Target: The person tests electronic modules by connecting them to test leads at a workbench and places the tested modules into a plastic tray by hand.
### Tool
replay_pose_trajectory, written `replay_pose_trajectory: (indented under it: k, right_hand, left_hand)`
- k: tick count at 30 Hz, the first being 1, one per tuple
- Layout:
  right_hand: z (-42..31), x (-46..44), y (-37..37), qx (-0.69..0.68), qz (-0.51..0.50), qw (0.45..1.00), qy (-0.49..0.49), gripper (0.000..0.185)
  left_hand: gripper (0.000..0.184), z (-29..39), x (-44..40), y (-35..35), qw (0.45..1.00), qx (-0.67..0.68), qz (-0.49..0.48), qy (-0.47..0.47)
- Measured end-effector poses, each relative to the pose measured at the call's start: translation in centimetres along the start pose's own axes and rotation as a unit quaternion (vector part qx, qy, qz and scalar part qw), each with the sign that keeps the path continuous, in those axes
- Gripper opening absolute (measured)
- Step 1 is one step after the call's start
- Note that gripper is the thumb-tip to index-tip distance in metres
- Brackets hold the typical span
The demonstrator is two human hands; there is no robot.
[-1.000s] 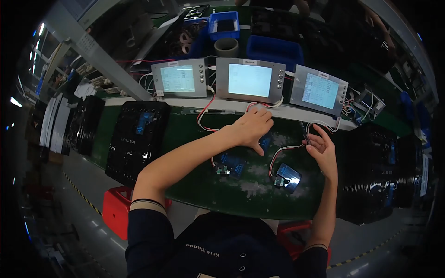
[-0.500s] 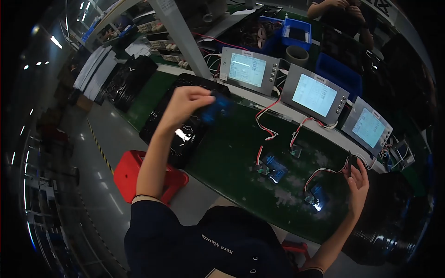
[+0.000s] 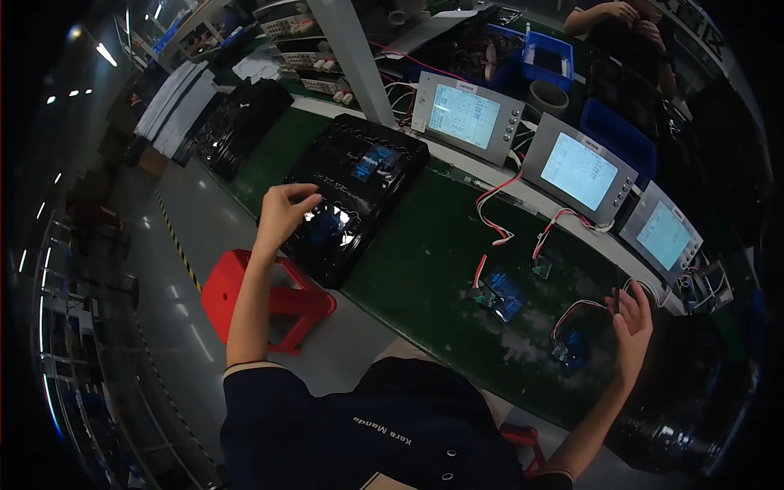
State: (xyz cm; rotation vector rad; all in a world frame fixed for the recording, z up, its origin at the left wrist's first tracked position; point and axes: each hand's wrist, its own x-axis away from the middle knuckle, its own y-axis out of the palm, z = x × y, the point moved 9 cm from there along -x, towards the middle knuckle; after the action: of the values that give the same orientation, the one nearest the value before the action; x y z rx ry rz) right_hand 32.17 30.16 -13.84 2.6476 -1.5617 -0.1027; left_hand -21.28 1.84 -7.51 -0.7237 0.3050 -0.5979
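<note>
Pack [image 3: 328, 225] now lying on the tray [image 3: 371, 204] — left hand [image 3: 284, 216] no longer carrying it.
That hand is hovering empty, loosely unclosed, beside it; the right hand [image 3: 631, 331] is still gripping a dark piece [image 3: 616, 300] — wires [image 3: 580, 305] trailing nearby.

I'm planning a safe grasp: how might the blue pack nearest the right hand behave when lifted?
The blue pack probably holds its shape, lying flat like a panel. It looks small beside the right hand, so it's likely light. Its thin wires, curving toward that hand, may flex and tug.
</note>
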Motion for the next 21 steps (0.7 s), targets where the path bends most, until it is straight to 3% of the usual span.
replay_pose_trajectory:
  k: [3, 4, 5, 7, 10, 13, 20, 21]
  right_hand:
    - [-0.6, -0.1, 1.8, 0.058, 0.001, 0.998, -0.003, 0.071]
    - [-1.1, 0.0, 3.0, 0.122, 0.004, 0.992, -0.022, 0.073]
    - [-1.8, 0.2, 4.4, 0.187, 0.009, 0.981, -0.041, 0.075]
    - [-3.2, 0.5, 7.3, 0.316, -0.014, 0.941, -0.118, 0.075]
    - [-4.6, 1.7, 10.3, 0.395, -0.034, 0.879, -0.266, 0.072]
    - [-4.5, 2.1, 10.4, 0.392, -0.033, 0.874, -0.287, 0.072]
    - [-3.8, 2.2, 9.7, 0.385, -0.031, 0.875, -0.291, 0.071]
    - [-3.7, 2.3, 9.7, 0.389, -0.034, 0.872, -0.296, 0.064]
  left_hand:
    - [0.023, 6.1, 2.1, -0.1, 0.989, -0.038, 0.096, 0.105]
    - [0.022, 7.7, 2.9, 1.7, 0.989, 0.037, 0.075, 0.119]
    - [0.018, 9.5, 3.6, 4.3, 0.984, 0.081, 0.013, 0.158]
    - [0.015, 11.8, 5.9, 11.6, 0.960, 0.204, -0.174, 0.076]
    - [0.015, 15.8, 10.1, 22.5, 0.882, 0.309, -0.348, 0.072]
    - [0.018, 18.6, 12.6, 28.4, 0.830, 0.366, -0.419, 0.046]
    - [0.012, 19.2, 14.1, 32.1, 0.808, 0.326, -0.491, 0.020]
    - [0.012, 19.2, 14.1, 32.1, 0.804, 0.341, -0.487, 0.018]
